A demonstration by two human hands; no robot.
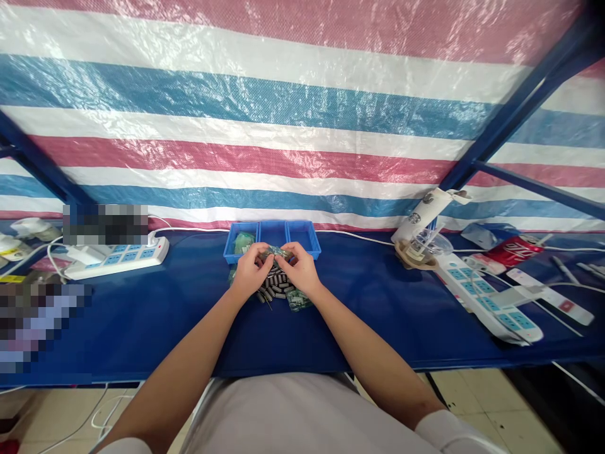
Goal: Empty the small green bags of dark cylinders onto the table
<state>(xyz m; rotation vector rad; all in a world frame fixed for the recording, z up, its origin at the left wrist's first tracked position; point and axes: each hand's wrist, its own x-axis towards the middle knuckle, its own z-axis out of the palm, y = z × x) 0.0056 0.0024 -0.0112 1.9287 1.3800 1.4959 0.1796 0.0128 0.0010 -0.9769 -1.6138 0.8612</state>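
Note:
My left hand and my right hand are close together, just in front of the blue trays. Fingers and thumbs of both pinch a small greenish, see-through plastic bag between them. Its contents are too small to make out. Below the hands lies a heap of small dark grey cylindrical parts on the blue table. Another greenish plastic bag rests at the heap's right edge, under my right hand. In the left blue tray sits a green bag.
The blue table carries a white power strip at left and another power strip at right. Near the right one are a plastic cup, a paper bag and a red can. Blue frame bars slant at both sides.

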